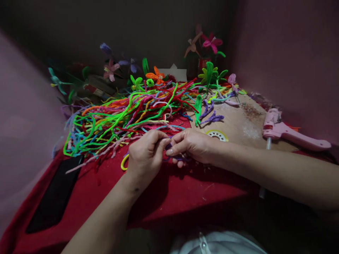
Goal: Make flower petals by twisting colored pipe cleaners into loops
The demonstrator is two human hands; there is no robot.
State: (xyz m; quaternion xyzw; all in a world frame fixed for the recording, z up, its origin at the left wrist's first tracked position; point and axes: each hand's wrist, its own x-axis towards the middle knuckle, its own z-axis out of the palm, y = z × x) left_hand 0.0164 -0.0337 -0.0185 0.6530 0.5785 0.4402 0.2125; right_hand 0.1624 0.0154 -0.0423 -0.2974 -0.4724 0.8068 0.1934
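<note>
My left hand (148, 151) and my right hand (189, 144) meet over the near part of the red cloth (185, 197). Both are closed in a pinch on a purple pipe cleaner (169, 159), which shows only in short bits between and below the fingers. Most of it is hidden by my hands. A yellow loop (124, 163), perhaps a scissors handle, pokes out beside my left hand. Just beyond my right hand lies a roll of tape (217, 135) with a yellow rim. Purple looped pipe-cleaner pieces (213, 118) and a green one (198, 109) rest behind it.
A large heap of colourful pipe cleaners (127, 113) covers the left and middle. Pipe-cleaner flowers (212, 42) stand at the back. A pink glue gun (291, 132) lies on the board (238, 116) at right, its glue stick (268, 144) sticking out. A black phone-like slab (54, 197) lies at left.
</note>
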